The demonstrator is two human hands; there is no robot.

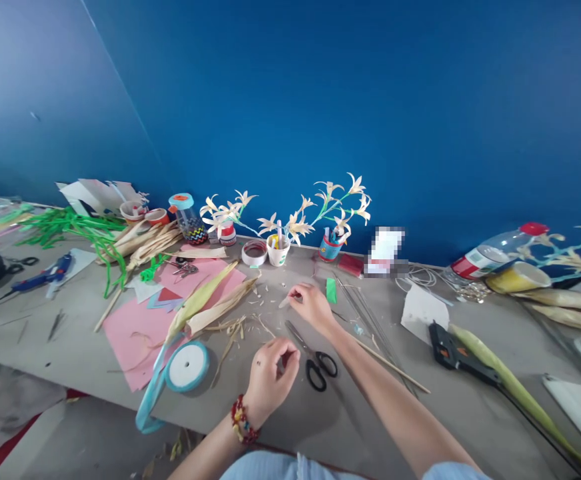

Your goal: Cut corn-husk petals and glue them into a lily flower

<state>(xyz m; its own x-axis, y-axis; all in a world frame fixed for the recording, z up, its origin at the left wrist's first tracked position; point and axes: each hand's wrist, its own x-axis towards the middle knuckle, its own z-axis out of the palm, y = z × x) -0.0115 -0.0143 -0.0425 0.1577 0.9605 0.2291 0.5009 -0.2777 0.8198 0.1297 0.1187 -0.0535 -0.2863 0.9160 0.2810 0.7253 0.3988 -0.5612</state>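
1. With the right hand, pinching a small pale strip at the fingertips.
2. Nearer the body, apart, curling the left hand; cannot tell whether around anything.
3. Beside the left hand, on the table: scissors.

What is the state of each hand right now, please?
Left hand: curled; whether it holds anything cannot be told.
Right hand: closed, apparently pinching a small pale piece.
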